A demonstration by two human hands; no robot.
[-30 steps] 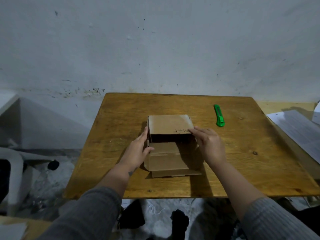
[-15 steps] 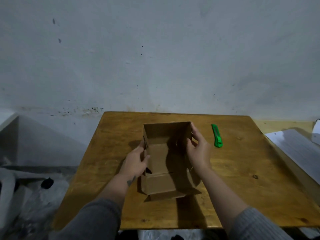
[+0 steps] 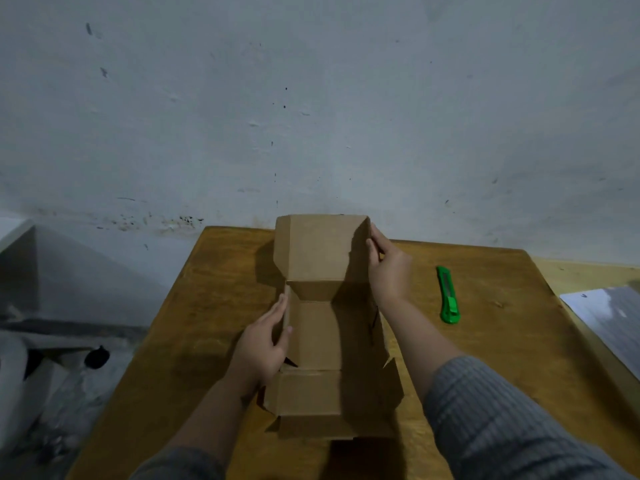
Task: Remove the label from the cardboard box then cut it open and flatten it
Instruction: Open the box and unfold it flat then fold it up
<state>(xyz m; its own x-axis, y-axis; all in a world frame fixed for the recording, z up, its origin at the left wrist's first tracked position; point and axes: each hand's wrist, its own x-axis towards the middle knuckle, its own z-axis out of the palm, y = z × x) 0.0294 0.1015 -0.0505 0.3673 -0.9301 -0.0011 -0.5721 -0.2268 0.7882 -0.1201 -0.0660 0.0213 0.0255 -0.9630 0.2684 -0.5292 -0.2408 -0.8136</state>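
Observation:
A brown cardboard box (image 3: 317,337) stands open on the wooden table (image 3: 502,344), its lid flap raised upright at the far end and a front flap folded down toward me. My left hand (image 3: 265,344) grips the box's left wall, thumb inside. My right hand (image 3: 388,268) holds the right edge of the raised lid. A green utility knife (image 3: 447,294) lies on the table to the right of the box, untouched. No label shows on the faces I see.
A white sheet of paper (image 3: 609,317) lies at the table's right edge. A grey-white wall (image 3: 311,116) rises close behind the table. Left of the table, the floor holds white plastic bags (image 3: 38,386) and a small dark object (image 3: 97,356).
The lid has swung from closed over the box to fully upright. My right hand followed its right edge up and away. My view tilted upward.

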